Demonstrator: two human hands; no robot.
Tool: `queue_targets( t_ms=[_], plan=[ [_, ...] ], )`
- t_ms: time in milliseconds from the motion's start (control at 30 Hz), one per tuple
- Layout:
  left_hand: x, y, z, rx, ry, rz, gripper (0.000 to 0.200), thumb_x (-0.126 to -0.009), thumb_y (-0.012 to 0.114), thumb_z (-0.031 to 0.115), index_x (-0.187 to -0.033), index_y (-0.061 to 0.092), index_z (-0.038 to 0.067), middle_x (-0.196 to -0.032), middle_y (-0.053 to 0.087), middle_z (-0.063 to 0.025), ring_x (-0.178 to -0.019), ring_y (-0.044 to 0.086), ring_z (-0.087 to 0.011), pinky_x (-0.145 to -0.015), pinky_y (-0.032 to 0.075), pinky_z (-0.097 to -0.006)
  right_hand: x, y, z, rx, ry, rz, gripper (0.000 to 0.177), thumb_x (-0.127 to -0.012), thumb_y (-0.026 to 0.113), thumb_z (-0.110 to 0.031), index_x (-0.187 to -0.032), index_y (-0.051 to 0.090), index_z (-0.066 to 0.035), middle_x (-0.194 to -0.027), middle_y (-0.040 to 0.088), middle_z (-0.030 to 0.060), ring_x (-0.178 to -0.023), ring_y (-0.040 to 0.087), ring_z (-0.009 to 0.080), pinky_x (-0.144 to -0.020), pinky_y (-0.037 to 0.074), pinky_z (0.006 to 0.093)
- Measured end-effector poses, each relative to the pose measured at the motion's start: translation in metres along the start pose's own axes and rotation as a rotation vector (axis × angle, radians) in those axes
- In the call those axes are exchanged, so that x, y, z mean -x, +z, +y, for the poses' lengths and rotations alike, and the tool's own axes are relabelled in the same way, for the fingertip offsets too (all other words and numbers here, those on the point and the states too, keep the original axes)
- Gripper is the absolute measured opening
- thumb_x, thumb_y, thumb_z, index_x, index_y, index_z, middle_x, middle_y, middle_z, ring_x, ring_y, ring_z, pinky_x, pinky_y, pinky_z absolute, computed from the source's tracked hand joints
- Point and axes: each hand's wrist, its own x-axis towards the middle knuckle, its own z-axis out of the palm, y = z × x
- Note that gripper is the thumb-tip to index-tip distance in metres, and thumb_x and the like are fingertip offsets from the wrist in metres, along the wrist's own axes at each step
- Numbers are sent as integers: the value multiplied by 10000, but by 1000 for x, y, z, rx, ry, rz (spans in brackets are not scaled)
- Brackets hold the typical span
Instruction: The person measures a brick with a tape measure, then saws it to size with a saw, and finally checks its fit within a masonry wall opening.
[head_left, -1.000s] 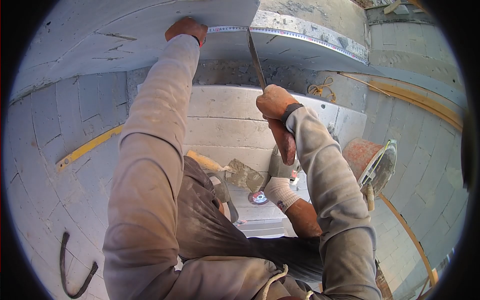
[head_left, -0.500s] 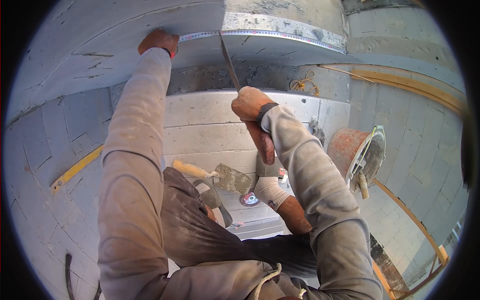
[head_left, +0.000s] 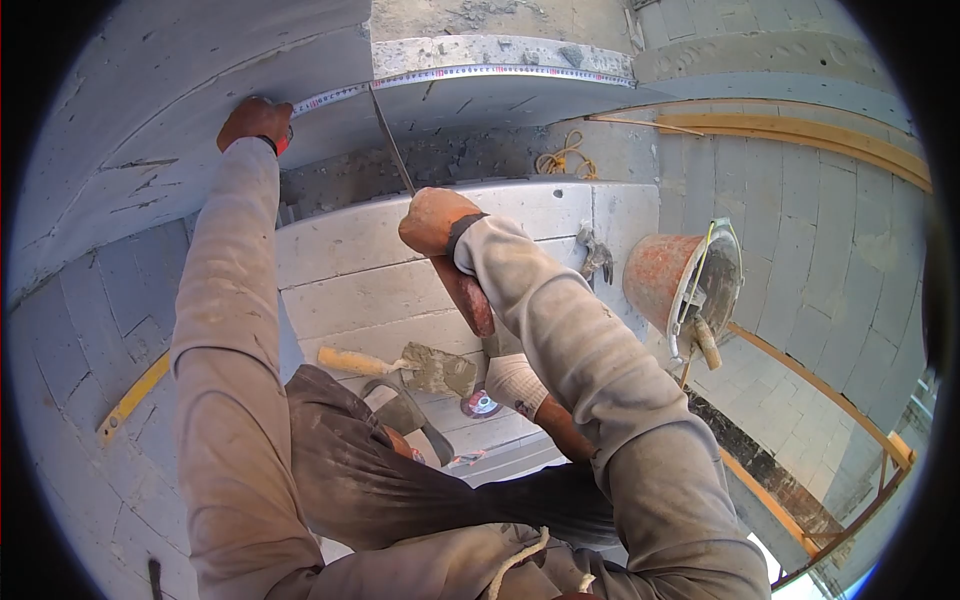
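Note:
My left hand (head_left: pixel 255 122) is closed at the wall of pale blocks, with a bit of red showing at its edge. From it a white tape measure (head_left: pixel 440 74) runs right along the edge of a pale block; its case is mostly hidden by the fingers. My right hand (head_left: pixel 437 220) grips a tool with a long narrow metal blade (head_left: pixel 392 140) and a reddish-brown handle (head_left: pixel 468 300). The blade's tip meets the tape near the block's corner. Below lie a trowel (head_left: pixel 345 360) with mortar on it and a cutting disc (head_left: pixel 481 404).
A mortar-stained bucket (head_left: pixel 660 280) stands at the right, a brush-like handle (head_left: pixel 707 345) at its rim. A hammer (head_left: pixel 597 255) and coiled rope (head_left: pixel 567 160) lie near the blocks. Timber strips (head_left: pixel 800 130) run along the right; a yellow level (head_left: pixel 135 398) is at left.
The view has swung right, so the scene sits further left in the picture. Both hands keep their grips, and the blade's tip stays at the tape near the block's corner.

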Motion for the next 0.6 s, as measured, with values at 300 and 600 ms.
queue_targets(
  t_ms=[300,600],
  plan=[
    [-5,11,-7,-70,49,33,372,-907,495,398,-1071,710,142,-1151,650,-131,-1052,620,-307,-911,485,-403,-12,10,10,238,-82,-98,332,-761,538,-159,-978,707,27,-1022,665,266,-997,650,388,-856,496,411],
    [4,5,-1,-38,-13,40,336,-918,513,379,-1074,713,159,-1119,659,-118,-1038,629,-295,-909,489,-393,-11,9,7,235,-81,-96,324,-757,537,-150,-968,710,25,-1016,664,271,-987,654,391,-850,500,407]
  ],
)
